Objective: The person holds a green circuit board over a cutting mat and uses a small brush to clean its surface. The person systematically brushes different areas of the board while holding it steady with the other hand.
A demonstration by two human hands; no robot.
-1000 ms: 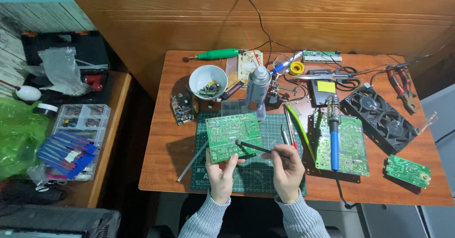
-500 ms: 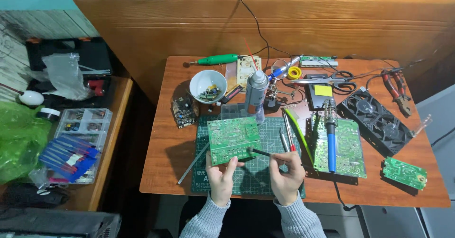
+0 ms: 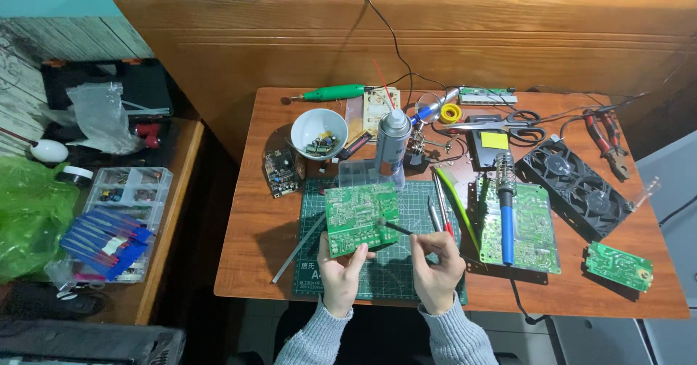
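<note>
My left hand (image 3: 340,272) grips the lower edge of a green circuit board (image 3: 361,216), held tilted above a dark green cutting mat (image 3: 406,198). My right hand (image 3: 437,267) pinches a thin black tool (image 3: 398,228) whose tip rests on the board's right side. Both hands hover over the near middle of the wooden table (image 3: 254,220). Grey sleeves cover both wrists.
A grey spray can (image 3: 392,146) and a white bowl of small parts (image 3: 318,133) stand behind the mat. To the right lie a blue-handled soldering iron (image 3: 506,216) on another green board (image 3: 530,223), a black fan (image 3: 577,187), a small green board (image 3: 618,265), scissors and pliers. A parts organiser (image 3: 123,212) sits left.
The view has shifted a little. My right hand has drawn the black tool in, so its tip now touches the board; my left hand keeps holding the board.
</note>
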